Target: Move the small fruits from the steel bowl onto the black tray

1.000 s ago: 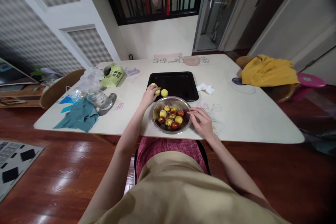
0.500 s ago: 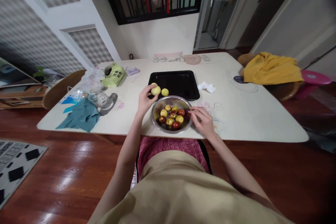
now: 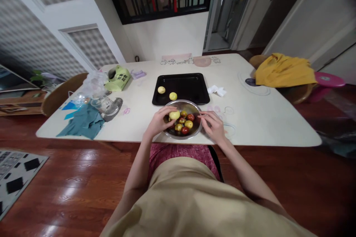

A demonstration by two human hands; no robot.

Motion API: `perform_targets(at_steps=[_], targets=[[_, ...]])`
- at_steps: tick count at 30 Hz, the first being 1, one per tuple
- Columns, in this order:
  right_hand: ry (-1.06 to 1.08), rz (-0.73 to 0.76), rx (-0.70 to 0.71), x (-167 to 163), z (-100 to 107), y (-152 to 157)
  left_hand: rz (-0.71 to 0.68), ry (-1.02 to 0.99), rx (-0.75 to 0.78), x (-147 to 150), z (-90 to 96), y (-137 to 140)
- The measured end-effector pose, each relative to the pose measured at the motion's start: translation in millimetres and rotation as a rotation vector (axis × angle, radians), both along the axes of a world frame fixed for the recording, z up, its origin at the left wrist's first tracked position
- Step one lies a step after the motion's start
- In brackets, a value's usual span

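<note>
My left hand (image 3: 161, 121) is closed around a pale yellow-green jujube (image 3: 174, 114), held over the left side of a steel bowl (image 3: 182, 137). Thumb and fingers of my right hand (image 3: 213, 124) pinch the bowl's right rim. Several jujubes lie in the bowl, some dark red (image 3: 185, 130), others yellow with brown mottling. Behind the bowl is a black tray (image 3: 189, 87). One pale jujube (image 3: 161, 90) rests at the tray's left side, and a yellow-green one (image 3: 172, 96) near its front edge.
A crumpled white tissue (image 3: 217, 90) lies right of the tray. On the table's left are a teal cloth (image 3: 83, 122), a clear plastic container (image 3: 107, 105), plastic bags (image 3: 94, 83) and a green bag (image 3: 119, 77). A yellow garment (image 3: 283, 71) drapes over a chair at right.
My left hand has moved from the tray down to the bowl, carrying a jujube. Another jujube now shows at the tray's left side. My right hand stays at the rim.
</note>
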State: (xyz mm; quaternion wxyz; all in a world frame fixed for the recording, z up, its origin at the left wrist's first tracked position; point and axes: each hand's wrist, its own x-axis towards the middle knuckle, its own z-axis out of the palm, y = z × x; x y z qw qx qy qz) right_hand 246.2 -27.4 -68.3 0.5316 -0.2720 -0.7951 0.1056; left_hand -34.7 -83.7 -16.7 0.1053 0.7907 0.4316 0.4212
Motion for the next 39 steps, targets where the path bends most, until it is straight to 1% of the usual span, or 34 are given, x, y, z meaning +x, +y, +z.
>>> perform_targets(at_steps=[6, 12, 17, 23, 29, 32, 35, 37, 39], targets=[[-0.006, -0.001, -0.008, 0, 0, 0, -0.036, -0.007, -0.042, 2, -2.7, -4], [-0.004, 0.007, -0.003, 0, 0, 1, -0.023, -0.042, -0.063, 2, -3.6, -6], [-0.020, -0.010, -0.034, 1, 1, 0, 0.035, -0.116, 0.000, 3, -10.5, -7], [-0.030, -0.015, -0.045, 2, -1, 1, 0.135, -0.278, 0.117, 8, -23.9, -11], [-0.004, 0.004, -0.010, 2, -1, 3, 0.099, -0.244, 0.152, 12, -25.9, -15], [-0.007, -0.006, 0.013, 2, 3, 6, 0.068, -0.269, 0.177, 12, -27.5, -14], [-0.035, -0.011, 0.035, 0, 11, 13, 0.054, -0.281, 0.184, 12, -30.2, -13], [-0.075, 0.032, 0.055, -6, 20, 23, 0.053, -0.278, 0.188, 12, -32.0, -13], [-0.146, 0.105, 0.069, -16, 29, 39, 0.059, -0.273, 0.188, 12, -33.6, -13]])
